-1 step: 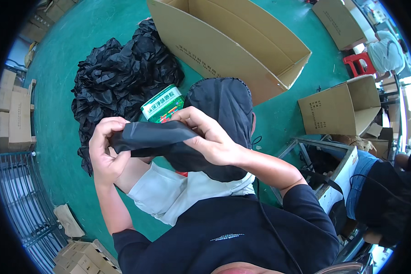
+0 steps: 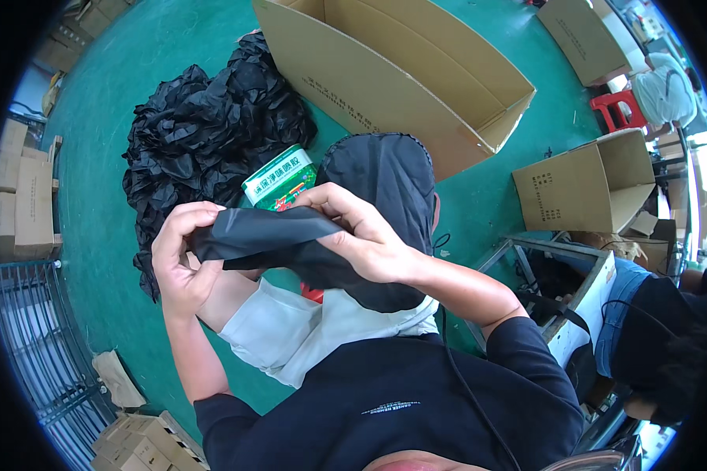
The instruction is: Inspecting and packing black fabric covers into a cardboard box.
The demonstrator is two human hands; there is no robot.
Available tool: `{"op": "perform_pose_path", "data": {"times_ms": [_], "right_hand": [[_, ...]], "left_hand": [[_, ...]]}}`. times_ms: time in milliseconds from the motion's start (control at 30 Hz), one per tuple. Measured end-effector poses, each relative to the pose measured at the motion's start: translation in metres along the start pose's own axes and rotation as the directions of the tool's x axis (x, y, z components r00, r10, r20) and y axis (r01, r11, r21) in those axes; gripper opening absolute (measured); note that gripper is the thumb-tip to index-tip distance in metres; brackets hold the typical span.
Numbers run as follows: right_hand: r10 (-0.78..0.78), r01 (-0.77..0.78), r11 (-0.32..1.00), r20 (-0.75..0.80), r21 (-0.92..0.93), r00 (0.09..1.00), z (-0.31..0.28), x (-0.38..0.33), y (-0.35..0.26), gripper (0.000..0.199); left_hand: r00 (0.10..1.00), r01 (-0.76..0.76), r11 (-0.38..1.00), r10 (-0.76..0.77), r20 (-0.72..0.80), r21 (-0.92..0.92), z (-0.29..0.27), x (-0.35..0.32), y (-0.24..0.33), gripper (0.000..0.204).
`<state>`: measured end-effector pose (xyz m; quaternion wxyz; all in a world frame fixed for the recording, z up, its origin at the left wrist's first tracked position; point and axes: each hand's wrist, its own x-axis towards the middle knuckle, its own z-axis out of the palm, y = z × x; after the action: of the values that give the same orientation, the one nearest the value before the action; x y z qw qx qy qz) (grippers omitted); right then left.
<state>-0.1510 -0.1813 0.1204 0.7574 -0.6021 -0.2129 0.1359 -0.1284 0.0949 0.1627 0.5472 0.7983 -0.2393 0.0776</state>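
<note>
A piece of thin black fabric (image 2: 275, 233) is stretched between my two hands, folded into a band above my lap. My left hand (image 2: 182, 255) pinches its left end between thumb and fingers. My right hand (image 2: 363, 235) grips the right end, thumb on the near side. Another black fabric piece with a rounded, gathered edge (image 2: 381, 177) lies over my right leg, just beyond the right hand. Past the hands stands a green and white can (image 2: 281, 179), partly hidden by the held fabric. A small red thing (image 2: 312, 293) shows under the fabric; its kind is unclear.
A large heap of crumpled black fabric (image 2: 212, 133) lies on the green floor at the far left. A long open cardboard box (image 2: 353, 78) stands ahead. Another open box (image 2: 562, 188), a metal frame (image 2: 562, 255) and a person in jeans (image 2: 624, 306) are on the right.
The lower part of the held fabric has shifted slightly, and more of the red thing beneath it shows. Both hands keep their hold in nearly the same place.
</note>
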Motion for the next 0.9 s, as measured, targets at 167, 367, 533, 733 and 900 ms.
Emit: {"op": "perform_pose_path", "data": {"times_ms": [167, 367, 533, 733, 900], "right_hand": [[-0.028, 0.029, 0.999, -0.03, 0.04, 0.999, -0.005, -0.003, -0.007, 0.042], [0.0, 0.013, 0.997, 0.173, -0.074, 0.985, -0.026, -0.004, -0.018, 0.028], [0.186, -0.28, 0.918, 0.317, 0.281, 0.93, -0.029, -0.021, -0.016, 0.021], [0.23, -0.288, 0.801, 0.174, 0.526, 0.957, -0.031, -0.034, -0.045, 0.048], [0.345, -0.366, 0.917, 0.149, 0.16, 0.927, -0.059, -0.059, -0.064, 0.027]], "left_hand": [[0.988, -0.142, 0.982, 0.133, 0.077, 0.124, -0.004, 0.007, 0.008, 0.03], [0.916, 0.072, 0.901, 0.11, 0.385, -0.428, -0.019, -0.004, 0.001, 0.027], [0.873, 0.156, 0.417, 0.367, 0.322, -0.895, 0.014, 0.003, -0.004, 0.052], [0.907, 0.218, 0.243, 0.308, 0.289, -0.945, 0.023, -0.03, -0.029, 0.062], [0.937, 0.289, 0.518, 0.017, 0.348, -0.805, 0.041, -0.03, -0.019, 0.057]]}}
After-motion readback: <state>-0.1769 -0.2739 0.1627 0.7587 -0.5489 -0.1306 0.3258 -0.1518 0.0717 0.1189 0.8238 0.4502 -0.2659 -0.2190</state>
